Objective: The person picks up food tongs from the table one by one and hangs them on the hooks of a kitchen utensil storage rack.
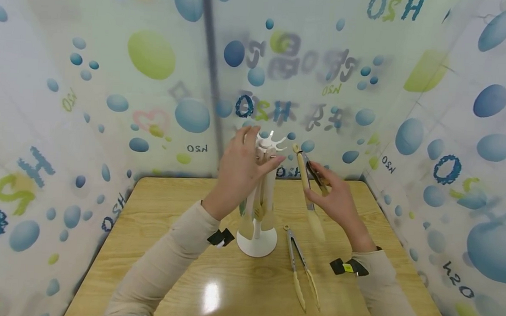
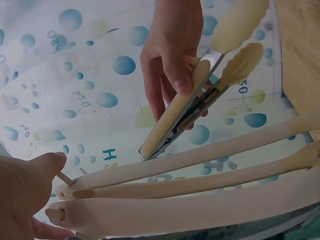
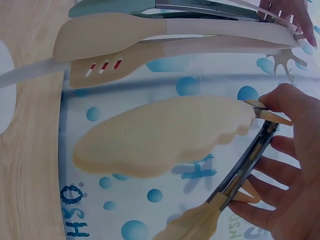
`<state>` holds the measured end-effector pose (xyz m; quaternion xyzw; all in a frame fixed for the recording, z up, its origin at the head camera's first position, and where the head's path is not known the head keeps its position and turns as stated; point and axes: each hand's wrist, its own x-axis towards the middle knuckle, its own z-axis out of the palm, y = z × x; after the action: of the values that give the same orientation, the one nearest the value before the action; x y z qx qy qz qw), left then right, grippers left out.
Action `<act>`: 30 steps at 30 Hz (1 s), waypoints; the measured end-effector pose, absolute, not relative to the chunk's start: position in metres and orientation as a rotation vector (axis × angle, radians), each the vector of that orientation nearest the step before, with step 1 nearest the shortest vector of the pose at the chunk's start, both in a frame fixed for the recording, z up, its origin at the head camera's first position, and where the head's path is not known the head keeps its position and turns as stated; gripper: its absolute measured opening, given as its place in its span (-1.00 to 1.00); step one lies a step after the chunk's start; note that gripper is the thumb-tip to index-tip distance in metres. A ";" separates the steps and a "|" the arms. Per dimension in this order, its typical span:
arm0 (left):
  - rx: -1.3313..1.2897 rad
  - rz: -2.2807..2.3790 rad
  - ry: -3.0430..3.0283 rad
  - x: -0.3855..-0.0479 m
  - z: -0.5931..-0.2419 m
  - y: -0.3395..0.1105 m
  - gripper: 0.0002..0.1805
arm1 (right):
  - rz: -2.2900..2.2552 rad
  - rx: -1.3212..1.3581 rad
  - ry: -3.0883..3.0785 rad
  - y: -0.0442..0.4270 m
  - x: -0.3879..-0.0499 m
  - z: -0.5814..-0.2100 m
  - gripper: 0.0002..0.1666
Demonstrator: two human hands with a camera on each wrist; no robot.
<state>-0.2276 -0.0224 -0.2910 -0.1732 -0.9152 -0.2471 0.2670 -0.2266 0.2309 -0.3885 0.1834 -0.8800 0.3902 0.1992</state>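
Note:
A white utensil rack (image 1: 257, 246) with a round base and a ring of hooks (image 1: 271, 143) stands on the table. My left hand (image 1: 241, 176) holds the rack's top, thumb toward the right. From the hooks hang a cream spatula (image 3: 110, 37), a slotted turner (image 3: 107, 65) and a green-headed utensil (image 3: 115, 7). To the right of the rack, my right hand (image 1: 334, 195) grips cream-tipped tongs (image 1: 302, 172), raised with their heads downward and jaws spread. Another pair of tongs (image 1: 298, 289) lies on the table, hanging ring toward the back.
The wooden table (image 1: 154, 248) meets curtains (image 1: 107, 145) with blue and green dots and H2O lettering on the back and both sides. Black straps (image 1: 221, 238) sit on both wrists.

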 end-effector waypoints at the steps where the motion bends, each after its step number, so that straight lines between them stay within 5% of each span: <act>1: -0.472 -0.674 -2.460 -0.227 -0.291 -0.022 -0.07 | 1.089 0.516 -2.456 0.231 -0.227 -0.388 -0.17; 10: -0.541 -0.778 -2.378 -0.228 -0.292 -0.021 -0.25 | 1.075 0.564 -2.403 0.227 -0.228 -0.382 -0.17; 30: -0.621 -0.849 -2.379 -0.230 -0.293 -0.027 -0.27 | 1.112 0.640 -2.375 0.219 -0.228 -0.366 -0.15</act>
<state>-0.2300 -0.0275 -0.2928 -0.2299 -0.8815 -0.3146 0.2667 -0.2283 0.2194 -0.3660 0.2314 -0.8583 0.4020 0.2194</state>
